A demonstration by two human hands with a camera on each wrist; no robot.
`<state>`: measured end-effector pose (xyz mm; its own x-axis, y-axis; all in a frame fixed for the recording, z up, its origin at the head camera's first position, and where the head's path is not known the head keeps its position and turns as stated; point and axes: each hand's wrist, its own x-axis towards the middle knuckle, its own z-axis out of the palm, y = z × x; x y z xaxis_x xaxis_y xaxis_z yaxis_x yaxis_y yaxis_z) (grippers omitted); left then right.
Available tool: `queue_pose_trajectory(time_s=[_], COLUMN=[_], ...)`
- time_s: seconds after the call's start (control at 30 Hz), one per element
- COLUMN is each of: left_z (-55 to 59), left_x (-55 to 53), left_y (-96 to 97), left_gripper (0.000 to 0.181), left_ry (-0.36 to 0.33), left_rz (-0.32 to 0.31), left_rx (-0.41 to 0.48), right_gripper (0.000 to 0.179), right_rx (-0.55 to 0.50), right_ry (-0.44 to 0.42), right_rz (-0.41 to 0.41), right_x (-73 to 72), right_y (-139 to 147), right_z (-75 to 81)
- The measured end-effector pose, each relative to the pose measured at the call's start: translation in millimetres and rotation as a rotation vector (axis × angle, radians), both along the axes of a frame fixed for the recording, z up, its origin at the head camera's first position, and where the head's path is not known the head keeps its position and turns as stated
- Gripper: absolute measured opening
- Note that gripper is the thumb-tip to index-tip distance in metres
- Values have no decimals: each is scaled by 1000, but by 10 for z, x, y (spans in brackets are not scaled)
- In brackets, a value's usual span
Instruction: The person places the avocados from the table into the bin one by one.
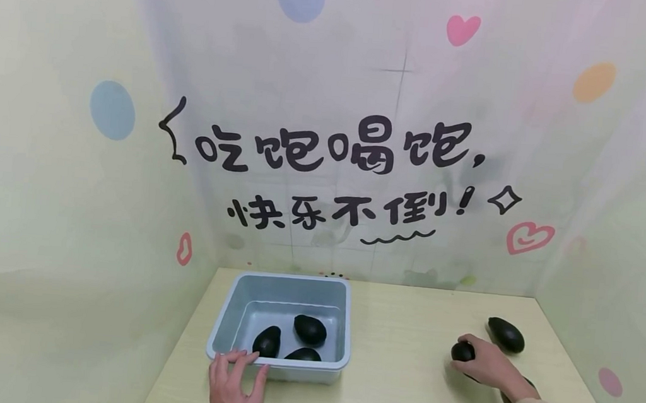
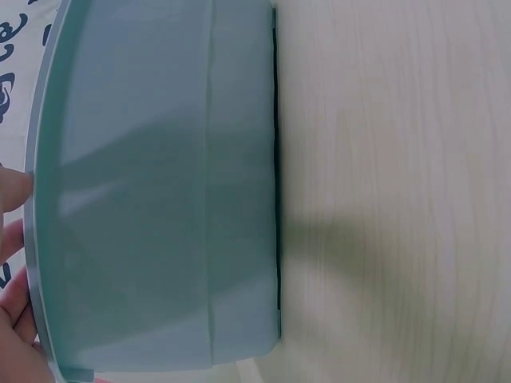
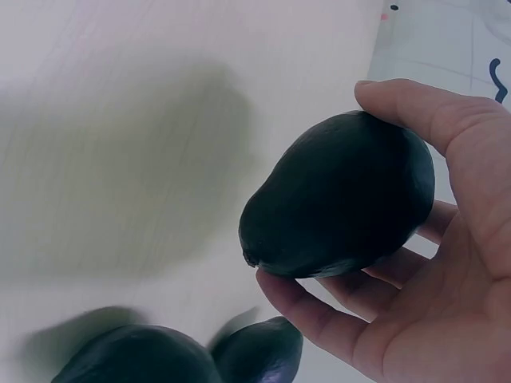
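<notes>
My right hand [image 1: 483, 363] grips a dark avocado [image 3: 343, 195] over the right side of the table, its thumb on one side and fingers underneath in the right wrist view. Just beyond that hand lies another avocado [image 1: 506, 335]. More dark fruit is partly hidden under the right forearm. On the left stands a light blue plastic tub [image 1: 287, 372] with three avocados inside: one near the left [image 1: 267, 341], one farther back [image 1: 309, 331], and one partly covered by the front rim [image 1: 304, 354]. My left hand [image 1: 234, 387] holds the tub's front rim at its left corner.
The pale wood-look table [image 1: 396, 359] stretches between the tub and the right hand. A printed backdrop [image 1: 336, 101] with lettering closes off the back, and sheets stand along both sides. In the right wrist view, two avocados [image 3: 140, 359] show at the bottom edge.
</notes>
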<state>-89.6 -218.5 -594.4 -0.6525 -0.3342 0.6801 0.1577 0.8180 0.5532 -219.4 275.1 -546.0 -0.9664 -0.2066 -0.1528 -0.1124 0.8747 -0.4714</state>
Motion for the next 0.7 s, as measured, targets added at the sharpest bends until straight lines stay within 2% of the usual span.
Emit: queue_pose_trajectory(time_s=[0.13,0.33,0.47,0.7], left_z=[-6,-46,-61,-63], left_x=[10,6,0,8], left_y=[6,0,-9,-4], left_gripper=[32,33,33,32], left_ry=[-21,14,43,46], left_rz=[11,-3,-9,-12], left_rx=[9,-4,-17,-15], right_gripper=[61,62,65,65], right_rx=[0,5,4,-3], right_ry=[16,53,48,62], right_rz=[15,21,25,43], right_x=[10,5,1,10], right_y=[-28,-42,-53,-96], right_z=[52,123,167,287])
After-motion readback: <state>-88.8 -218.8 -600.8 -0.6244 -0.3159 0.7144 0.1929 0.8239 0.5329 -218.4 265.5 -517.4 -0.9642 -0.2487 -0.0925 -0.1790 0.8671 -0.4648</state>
